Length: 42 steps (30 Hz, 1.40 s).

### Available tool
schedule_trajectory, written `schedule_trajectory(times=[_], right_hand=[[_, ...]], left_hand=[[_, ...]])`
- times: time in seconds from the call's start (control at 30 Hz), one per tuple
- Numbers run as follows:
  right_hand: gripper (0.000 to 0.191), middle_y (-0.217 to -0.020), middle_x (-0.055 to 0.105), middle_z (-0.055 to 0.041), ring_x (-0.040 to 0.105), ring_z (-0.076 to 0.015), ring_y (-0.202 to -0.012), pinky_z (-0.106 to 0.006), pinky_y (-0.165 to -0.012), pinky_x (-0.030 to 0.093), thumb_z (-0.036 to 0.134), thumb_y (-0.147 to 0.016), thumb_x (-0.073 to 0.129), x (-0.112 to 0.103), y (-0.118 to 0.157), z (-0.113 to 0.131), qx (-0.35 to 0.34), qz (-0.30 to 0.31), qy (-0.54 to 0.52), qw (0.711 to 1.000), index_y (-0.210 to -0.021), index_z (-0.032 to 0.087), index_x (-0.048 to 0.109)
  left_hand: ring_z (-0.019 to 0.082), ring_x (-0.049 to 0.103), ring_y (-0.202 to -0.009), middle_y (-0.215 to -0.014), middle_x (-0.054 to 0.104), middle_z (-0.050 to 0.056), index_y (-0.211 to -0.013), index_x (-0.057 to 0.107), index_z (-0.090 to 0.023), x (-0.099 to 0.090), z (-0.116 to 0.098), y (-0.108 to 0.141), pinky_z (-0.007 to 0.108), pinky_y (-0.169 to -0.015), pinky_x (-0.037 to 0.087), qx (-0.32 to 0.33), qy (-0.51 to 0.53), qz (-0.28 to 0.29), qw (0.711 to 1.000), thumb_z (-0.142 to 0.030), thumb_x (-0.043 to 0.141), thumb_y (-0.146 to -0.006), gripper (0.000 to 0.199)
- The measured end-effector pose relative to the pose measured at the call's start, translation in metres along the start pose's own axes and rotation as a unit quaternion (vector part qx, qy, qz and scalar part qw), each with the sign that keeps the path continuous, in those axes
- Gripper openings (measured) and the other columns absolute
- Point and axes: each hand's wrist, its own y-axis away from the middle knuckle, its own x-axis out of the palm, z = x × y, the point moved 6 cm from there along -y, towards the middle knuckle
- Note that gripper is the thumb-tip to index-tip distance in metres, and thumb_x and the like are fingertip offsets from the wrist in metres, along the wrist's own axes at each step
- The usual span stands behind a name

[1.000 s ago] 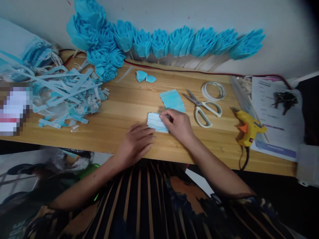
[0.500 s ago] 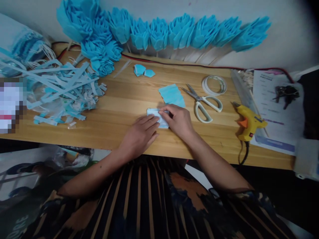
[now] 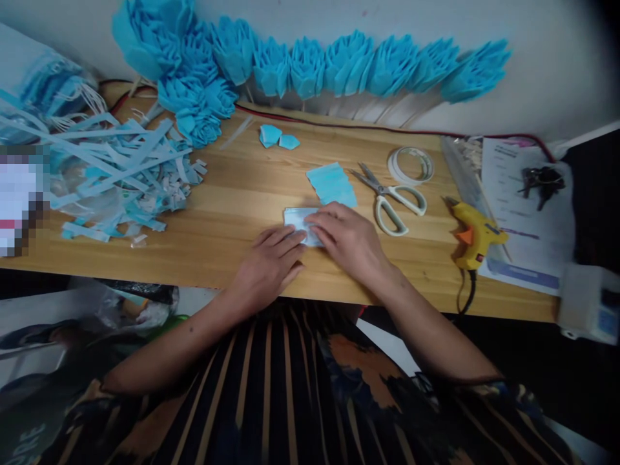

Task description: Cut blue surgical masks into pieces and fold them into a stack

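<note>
A folded, pale blue piece of non-woven fabric (image 3: 294, 217) lies flat on the wooden table in front of me. My left hand (image 3: 268, 265) rests with its fingers stretched over the near left part of it. Across its right side, my right hand (image 3: 352, 242) has thumb and fingertips closed together on the fabric, hiding much of that end. Just beyond my right hand is a brighter blue pleated piece (image 3: 333, 183). Scissors (image 3: 385, 190) with white handles lie partly spread to the right of it.
Blue fabric flowers (image 3: 349, 61) on sticks lean along the wall. Cut strips (image 3: 121, 168) are heaped at left. Two small blue petals (image 3: 289, 141) lie near the back. At right are a tape roll (image 3: 393, 169), a yellow glue gun (image 3: 475, 236), a paper sheet (image 3: 527, 213) and keys (image 3: 543, 183).
My right hand's fingertips have shifted slightly left and lower over the folded fabric. My left hand stays almost in place. The camera view has turned a little.
</note>
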Motion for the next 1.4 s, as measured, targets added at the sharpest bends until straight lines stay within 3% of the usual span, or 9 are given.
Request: schedule_trajectory(times=[0.13, 0.37, 0.53, 0.77, 0.87, 1.0, 1.2, 1.3, 1.4], right_hand=[[0.028, -0.117, 0.069, -0.0110, 0.066, -0.0256, -0.107, -0.039, -0.086, 0.055, 0.023, -0.099, 0.054, 0.011, 0.009, -0.003, 0.011, 0.052, -0.003, 0.999, -0.124, 0.023, 0.068], [0.031, -0.112, 0.070, -0.0134, 0.064, -0.0294, -0.104, -0.042, -0.085, 0.053, 0.024, -0.099, 0.054, 0.012, 0.012, -0.003, 0.039, 0.047, 0.053, 0.997, -0.126, 0.019, 0.068], [0.028, -0.110, 0.070, -0.0136, 0.063, -0.0298, -0.102, -0.043, -0.085, 0.053, 0.025, -0.098, 0.056, 0.013, 0.013, -0.004, 0.045, 0.032, 0.044, 0.998, -0.122, 0.018, 0.069], [0.031, -0.111, 0.070, -0.0139, 0.063, -0.0296, -0.101, -0.044, -0.084, 0.054, 0.025, -0.099, 0.054, 0.007, 0.022, -0.001, 0.033, 0.022, 0.047, 0.998, -0.125, 0.020, 0.069], [0.028, -0.116, 0.072, -0.0109, 0.063, -0.0290, -0.106, -0.045, -0.088, 0.053, 0.026, -0.098, 0.056, -0.006, 0.022, -0.006, -0.012, 0.056, 0.036, 0.998, -0.121, 0.023, 0.071], [0.026, -0.117, 0.073, -0.0127, 0.063, -0.0316, -0.107, -0.049, -0.091, 0.049, 0.021, -0.096, 0.057, -0.028, 0.010, -0.031, 0.009, 0.021, 0.099, 0.995, -0.116, 0.020, 0.073], [0.020, -0.098, 0.074, -0.0121, 0.064, -0.0296, -0.097, -0.048, -0.089, 0.047, 0.016, -0.094, 0.055, -0.016, -0.020, -0.050, 0.017, 0.019, 0.131, 0.991, -0.093, 0.020, 0.075], [0.019, -0.089, 0.073, -0.0098, 0.064, -0.0249, -0.088, -0.042, -0.084, 0.047, 0.015, -0.091, 0.056, -0.016, -0.035, -0.059, 0.044, 0.011, 0.072, 0.996, -0.083, 0.019, 0.073], [0.009, -0.080, 0.070, -0.0037, 0.060, -0.0174, -0.073, -0.033, -0.072, 0.045, 0.021, -0.085, 0.063, -0.026, -0.048, -0.074, 0.114, -0.028, -0.101, 0.988, -0.080, 0.019, 0.069]], left_hand=[[0.027, 0.058, -0.132, -0.133, 0.069, 0.012, -0.120, 0.067, -0.015, -0.002, 0.004, -0.003, 0.048, -0.109, 0.047, -0.009, 0.014, -0.006, 1.000, -0.027, 0.050, -0.101, 0.028], [0.019, 0.071, -0.089, -0.104, 0.078, 0.008, -0.134, 0.059, -0.017, -0.016, 0.033, -0.033, 0.034, -0.084, 0.054, -0.109, 0.045, -0.013, 0.993, -0.027, 0.040, -0.105, 0.036], [0.024, 0.068, -0.103, -0.115, 0.074, 0.014, -0.113, 0.069, -0.012, -0.005, 0.024, -0.049, 0.041, -0.095, 0.053, -0.038, 0.025, 0.004, 0.999, -0.019, 0.039, -0.103, 0.033], [0.025, 0.056, -0.134, -0.142, 0.062, 0.017, -0.133, 0.060, -0.009, 0.017, 0.026, -0.031, 0.046, -0.113, 0.046, 0.032, -0.032, -0.007, 0.999, -0.018, 0.035, -0.104, 0.040], [0.026, 0.053, -0.138, -0.147, 0.058, 0.017, -0.134, 0.060, -0.009, 0.020, 0.028, -0.029, 0.045, -0.115, 0.045, 0.046, -0.048, 0.025, 0.997, -0.022, 0.040, -0.104, 0.038], [0.027, 0.054, -0.138, -0.148, 0.057, 0.016, -0.135, 0.060, -0.012, 0.017, 0.026, -0.029, 0.046, -0.115, 0.045, 0.053, -0.071, 0.035, 0.995, -0.022, 0.046, -0.102, 0.038], [0.026, 0.053, -0.138, -0.148, 0.057, 0.016, -0.136, 0.061, -0.016, 0.014, 0.022, -0.028, 0.045, -0.113, 0.046, 0.057, -0.080, 0.032, 0.995, -0.017, 0.044, -0.102, 0.038], [0.025, 0.054, -0.137, -0.147, 0.058, 0.015, -0.134, 0.062, -0.017, 0.014, 0.019, -0.034, 0.045, -0.114, 0.045, 0.051, -0.078, 0.043, 0.995, -0.019, 0.044, -0.102, 0.037], [0.027, 0.054, -0.137, -0.147, 0.058, 0.016, -0.132, 0.064, -0.015, 0.012, 0.018, -0.042, 0.047, -0.115, 0.043, 0.036, -0.041, 0.066, 0.996, -0.021, 0.048, -0.101, 0.035]])
